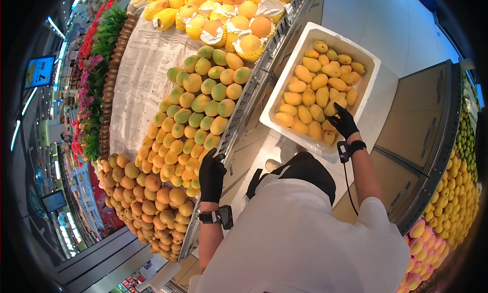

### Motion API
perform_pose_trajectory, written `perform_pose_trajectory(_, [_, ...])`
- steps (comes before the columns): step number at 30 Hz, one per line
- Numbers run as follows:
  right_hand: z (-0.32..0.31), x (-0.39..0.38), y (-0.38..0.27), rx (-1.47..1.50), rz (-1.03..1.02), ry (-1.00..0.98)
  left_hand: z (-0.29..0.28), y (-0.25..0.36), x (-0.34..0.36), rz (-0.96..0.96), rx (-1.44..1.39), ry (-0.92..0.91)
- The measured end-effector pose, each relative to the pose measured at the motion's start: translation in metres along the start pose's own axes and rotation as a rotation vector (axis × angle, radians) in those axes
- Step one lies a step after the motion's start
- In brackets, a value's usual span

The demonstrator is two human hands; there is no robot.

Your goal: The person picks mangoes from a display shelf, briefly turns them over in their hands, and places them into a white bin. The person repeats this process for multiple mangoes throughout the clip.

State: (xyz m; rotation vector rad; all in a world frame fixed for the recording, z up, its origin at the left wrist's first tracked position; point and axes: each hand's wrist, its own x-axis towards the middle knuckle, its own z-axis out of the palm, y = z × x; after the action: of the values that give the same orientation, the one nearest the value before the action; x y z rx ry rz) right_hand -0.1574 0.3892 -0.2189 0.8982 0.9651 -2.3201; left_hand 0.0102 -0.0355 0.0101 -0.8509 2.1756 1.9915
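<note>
My right hand (343,121), in a black glove, reaches into a white foam box (371,84) of yellow mangoes (320,96). Its fingers are apart and touch the fruit at the box's right side; whether they bear on one mango is unclear. My left hand (212,173), also gloved, is at the metal lip (239,120) of the display shelf, beside green-yellow mangoes (198,102). Its fingers are loosely bent and apart, with nothing visible in them. Both wrists wear black strapped devices.
Orange round fruit (147,206) fills the lower display; netted fruit (249,26) the upper. Paper (132,84) lines the shelf behind artificial flowers (91,110). A dark-edged cabinet (406,120) stands at right, with piled fruit (452,191) beyond it. The floor (249,186) shows below the box.
</note>
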Motion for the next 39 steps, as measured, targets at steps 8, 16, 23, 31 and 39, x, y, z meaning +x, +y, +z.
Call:
perform_pose_trajectory(8, [-0.006, 0.032, -0.067, -0.292, -0.095, 0.135, 0.021, 0.003, 0.0, 0.097, 0.363, 0.005])
perform_pose_trajectory(16, [0.014, 0.089, -0.108, -0.566, -0.24, 0.129, 0.043, 0.008, 0.007, -0.083, 0.057, 0.006])
perform_pose_trajectory(23, [0.043, 0.19, -0.12, -1.252, -0.622, 0.087, 0.037, -0.01, 0.001, 0.01, 0.419, 0.03])
perform_pose_trajectory(31, [0.08, 0.269, -0.116, -1.604, -0.582, 0.157, 0.037, -0.01, -0.006, -0.182, 0.1, 0.12])
perform_pose_trajectory(39, [0.085, 0.32, -0.114, -1.771, -0.439, 0.155, 0.039, -0.014, -0.012, -0.318, -0.35, 0.243])
